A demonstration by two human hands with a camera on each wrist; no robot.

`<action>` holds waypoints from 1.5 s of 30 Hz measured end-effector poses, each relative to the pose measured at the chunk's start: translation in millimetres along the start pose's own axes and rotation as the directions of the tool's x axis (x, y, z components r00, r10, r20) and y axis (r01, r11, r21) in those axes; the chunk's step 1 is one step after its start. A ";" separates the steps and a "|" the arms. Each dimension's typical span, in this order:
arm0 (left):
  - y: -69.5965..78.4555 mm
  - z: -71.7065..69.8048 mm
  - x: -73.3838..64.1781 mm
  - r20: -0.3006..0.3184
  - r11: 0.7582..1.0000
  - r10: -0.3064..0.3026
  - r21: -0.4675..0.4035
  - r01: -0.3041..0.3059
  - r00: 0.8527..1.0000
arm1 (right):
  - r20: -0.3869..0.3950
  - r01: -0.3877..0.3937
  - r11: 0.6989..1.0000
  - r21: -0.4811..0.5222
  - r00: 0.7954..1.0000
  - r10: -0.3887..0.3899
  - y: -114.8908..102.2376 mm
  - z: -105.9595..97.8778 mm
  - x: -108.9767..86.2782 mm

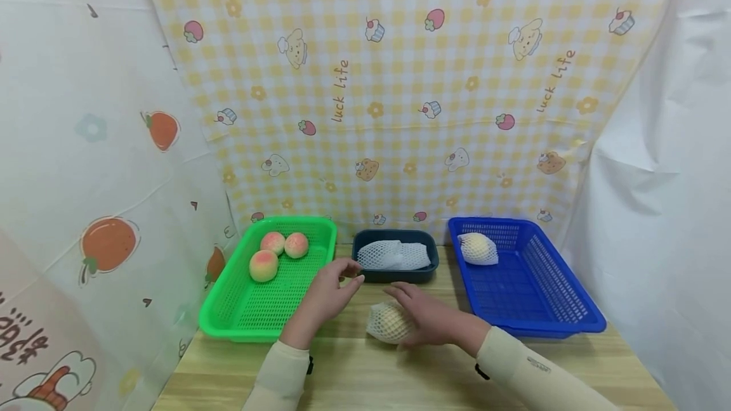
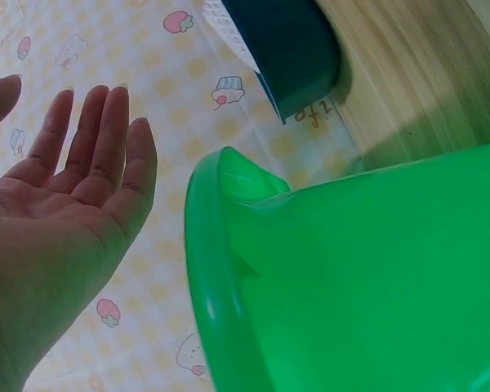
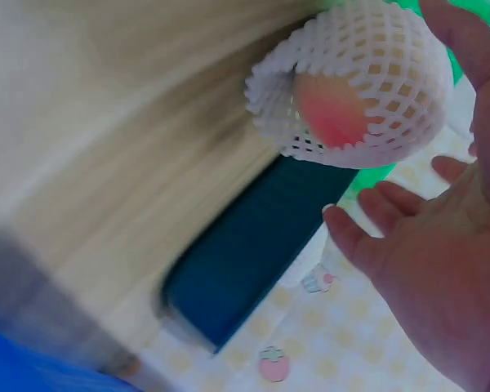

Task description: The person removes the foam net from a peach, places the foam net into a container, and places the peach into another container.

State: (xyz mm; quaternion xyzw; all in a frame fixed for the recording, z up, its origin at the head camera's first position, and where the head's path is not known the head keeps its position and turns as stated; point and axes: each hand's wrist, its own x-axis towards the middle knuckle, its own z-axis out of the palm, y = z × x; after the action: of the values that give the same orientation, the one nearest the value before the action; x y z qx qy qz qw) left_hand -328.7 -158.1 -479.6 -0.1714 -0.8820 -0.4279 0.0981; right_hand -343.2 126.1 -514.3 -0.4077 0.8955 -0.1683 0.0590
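Note:
A peach in a white foam net (image 1: 389,322) sits on the wooden table in front of the dark tray. My right hand (image 1: 425,317) is at its right side, thumb and fingers spread around it. In the right wrist view the netted peach (image 3: 376,86) shows pink through the net's opening, with the thumb alongside and the other fingers (image 3: 384,208) apart from it. My left hand (image 1: 330,290) hovers empty between the green basket (image 1: 228,303) and the dark tray, its fingers loosely bent. The left wrist view shows its palm (image 2: 65,212) with nothing in it.
Three bare peaches (image 1: 264,266) lie in the green basket. White foam nets (image 1: 394,255) fill the dark tray (image 1: 400,276) at the back middle. To the right stands a blue basket (image 1: 537,297) holding one netted peach (image 1: 478,248). A checked cloth (image 1: 400,81) hangs behind.

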 end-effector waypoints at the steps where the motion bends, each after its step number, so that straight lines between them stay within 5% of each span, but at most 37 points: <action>1: 0.4 -0.1 -0.1 0.002 1.000 -0.004 -0.003 0.004 1.000 | -0.010 -0.017 0.999 0.046 1.000 0.018 0.8 -0.2 -2.5; 11: -1.6 -2.1 -1.4 -0.013 1.000 -0.021 -0.013 0.021 1.000 | -0.083 -0.150 0.934 0.325 0.979 0.186 3.6 -6.0 -21.7; 19: -4.6 -3.4 -5.6 0.022 0.998 -0.026 -0.048 0.027 0.999 | -0.062 -0.249 0.795 0.553 0.939 0.337 -1.3 -9.6 -30.7; 27: -8.0 -3.9 -10.2 0.037 0.996 -0.047 -0.068 0.050 0.998 | -0.014 -0.282 0.730 0.623 0.929 0.371 7.5 4.6 -31.2; 32: -7.5 -3.5 -13.2 0.052 0.996 -0.048 -0.072 0.052 0.997 | 0.012 -0.280 0.712 0.644 0.934 0.357 12.3 20.7 -25.2; 39: -6.4 -2.8 -14.9 0.049 0.996 -0.038 -0.074 0.042 0.998 | -0.023 -0.259 0.768 0.586 0.942 0.335 12.1 38.1 -12.1; 45: -8.3 -1.2 -14.7 0.053 0.997 -0.027 -0.076 0.031 0.998 | -0.042 -0.239 0.760 0.605 0.943 0.330 8.8 43.0 -7.3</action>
State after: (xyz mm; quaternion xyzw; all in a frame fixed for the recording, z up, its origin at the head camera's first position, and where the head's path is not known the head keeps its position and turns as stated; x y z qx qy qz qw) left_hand -318.3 -167.0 -489.6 -0.1730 -0.8696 -0.4582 0.0623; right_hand -334.1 126.1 -557.9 -0.2144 0.8513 -0.4571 0.1425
